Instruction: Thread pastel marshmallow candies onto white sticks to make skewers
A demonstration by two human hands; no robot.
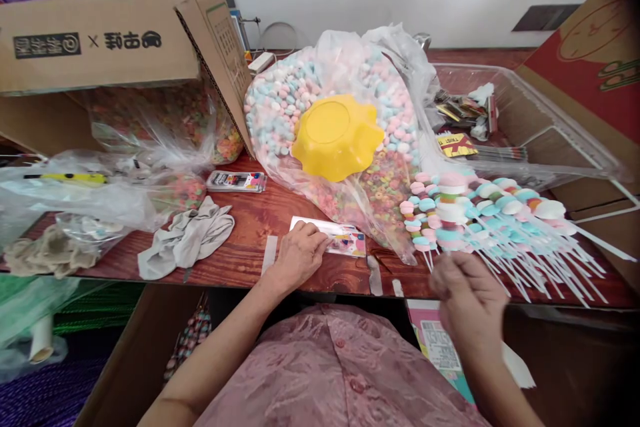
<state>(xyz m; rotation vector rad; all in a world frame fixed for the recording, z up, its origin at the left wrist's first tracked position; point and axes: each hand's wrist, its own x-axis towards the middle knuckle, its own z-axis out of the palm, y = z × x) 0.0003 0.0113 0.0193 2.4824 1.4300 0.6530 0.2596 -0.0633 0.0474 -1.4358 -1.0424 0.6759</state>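
Note:
My left hand (303,250) is at the table's front edge with its fingers pressed together on a small pile of flat printed packets (347,243). At the right, my right hand (467,287) hovers at the table edge, slightly blurred, its fingers curled in a pinch; whatever lies between them cannot be made out. Just beyond it lies a heap of candy skewers (493,207), pink, blue and white sweets threaded on white sticks. Some skewers (423,210) lie at the left side of that heap, close to my right hand's fingers.
A yellow scalloped bowl (337,137) sits upside down on big bags of pastel sweets (277,97) and colourful rings (385,193). A clear plastic bin (545,120) stands back right, a cardboard box (105,40) back left. Grey cloth gloves (187,237) and more packets (236,181) lie left.

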